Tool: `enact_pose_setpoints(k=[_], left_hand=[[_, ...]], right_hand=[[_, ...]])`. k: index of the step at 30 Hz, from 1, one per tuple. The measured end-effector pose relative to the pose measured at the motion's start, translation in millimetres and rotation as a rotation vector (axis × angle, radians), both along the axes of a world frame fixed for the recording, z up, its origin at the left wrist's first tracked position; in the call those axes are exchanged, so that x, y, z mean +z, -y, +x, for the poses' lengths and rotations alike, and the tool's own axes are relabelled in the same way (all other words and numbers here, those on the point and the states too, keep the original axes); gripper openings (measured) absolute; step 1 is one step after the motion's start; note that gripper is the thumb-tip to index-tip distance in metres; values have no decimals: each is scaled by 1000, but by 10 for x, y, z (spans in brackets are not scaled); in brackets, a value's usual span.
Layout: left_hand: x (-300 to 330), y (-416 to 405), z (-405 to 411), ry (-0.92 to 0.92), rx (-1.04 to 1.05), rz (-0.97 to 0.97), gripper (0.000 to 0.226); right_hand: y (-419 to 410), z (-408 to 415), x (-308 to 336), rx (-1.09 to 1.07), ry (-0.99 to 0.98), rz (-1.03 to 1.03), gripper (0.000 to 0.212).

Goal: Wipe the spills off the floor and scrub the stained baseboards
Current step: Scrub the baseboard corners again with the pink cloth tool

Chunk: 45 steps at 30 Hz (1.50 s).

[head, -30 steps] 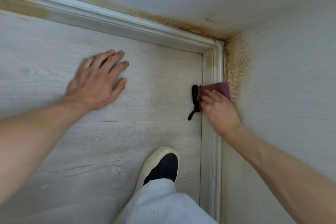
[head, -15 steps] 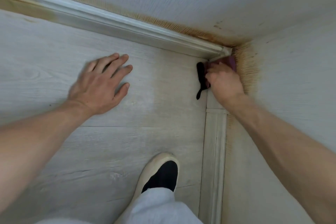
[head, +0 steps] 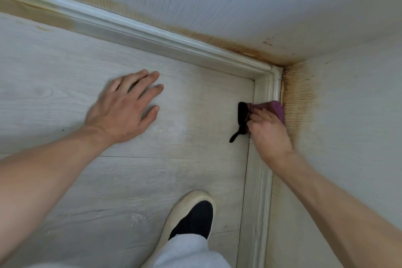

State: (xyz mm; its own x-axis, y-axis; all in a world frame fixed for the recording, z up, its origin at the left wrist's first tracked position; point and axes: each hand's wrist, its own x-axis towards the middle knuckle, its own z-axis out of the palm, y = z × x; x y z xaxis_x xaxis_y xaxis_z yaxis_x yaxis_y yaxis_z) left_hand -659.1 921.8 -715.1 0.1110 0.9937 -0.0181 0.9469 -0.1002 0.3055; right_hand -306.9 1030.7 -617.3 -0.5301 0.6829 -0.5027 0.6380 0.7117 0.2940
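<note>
While the right hand works the right-side white moulded baseboard, the purple cleaning cloth with a black edge tab lies under and just beyond its fingers, pressed to the baseboard beside the brown-stained wall. Against half a second ago, hand and cloth sit back from the corner, further down the baseboard. The right fingers are curled, gripping the cloth. The left hand rests flat on the pale wood-grain floor, fingers spread, well apart from the cloth.

Black-and-cream shoe below a grey trouser leg
</note>
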Motion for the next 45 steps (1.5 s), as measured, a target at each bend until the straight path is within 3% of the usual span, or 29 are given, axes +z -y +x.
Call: enact_pose_setpoints(k=[2, 5, 9, 11, 14, 16, 20, 22, 27, 32, 35, 37, 39, 43, 45], left_hand=[[5, -4, -10, -3, -10, -12, 61], [-5, 1, 7, -3, -6, -8, 61], [-2, 8, -10, 10, -12, -15, 60], [6, 1, -7, 6, -14, -18, 60], [3, 13, 1, 0, -18, -15, 60], [-10, -15, -15, 5, -18, -8, 59], [1, 0, -22, 2, -29, -22, 59], [16, -5, -26, -2, -43, -28, 60], [14, -15, -26, -6, -42, -26, 60], [32, -9, -20, 8, -46, -30, 60], [42, -2, -14, -5, -44, -31, 60], [40, -4, -3, -12, -38, -23, 60], [35, -13, -6, -5, -38, -18, 59], [36, -17, -3, -2, -30, -8, 59], [42, -17, 10, -8, -27, -10, 60]], right_hand=[[-252, -170, 95, -34, 89, -68, 17], [-819, -410, 68, -19, 67, 75, 14], [-45, -141, 60, 51, 147, -14, 13], [-96, -170, 140, 59, 248, -51, 14], [-749, -426, 58, 79, 225, 110, 14], [-724, -399, 7, 61, 122, 127, 12], [126, 7, 98, 111, 142, -41, 14], [-71, -5, 64, 101, 149, -113, 17], [-895, -206, 22, 210, 55, 122, 21], [-410, -176, 55, 181, 139, 138, 23], [-217, -151, 76, 147, 50, 86, 16], [-109, -146, 113, -59, -149, 78, 25], [18, -247, 173, -455, -464, 27, 38], [213, -729, 134, -1647, -1348, 75, 43], [320, -936, 9, -2050, -1644, 106, 43]])
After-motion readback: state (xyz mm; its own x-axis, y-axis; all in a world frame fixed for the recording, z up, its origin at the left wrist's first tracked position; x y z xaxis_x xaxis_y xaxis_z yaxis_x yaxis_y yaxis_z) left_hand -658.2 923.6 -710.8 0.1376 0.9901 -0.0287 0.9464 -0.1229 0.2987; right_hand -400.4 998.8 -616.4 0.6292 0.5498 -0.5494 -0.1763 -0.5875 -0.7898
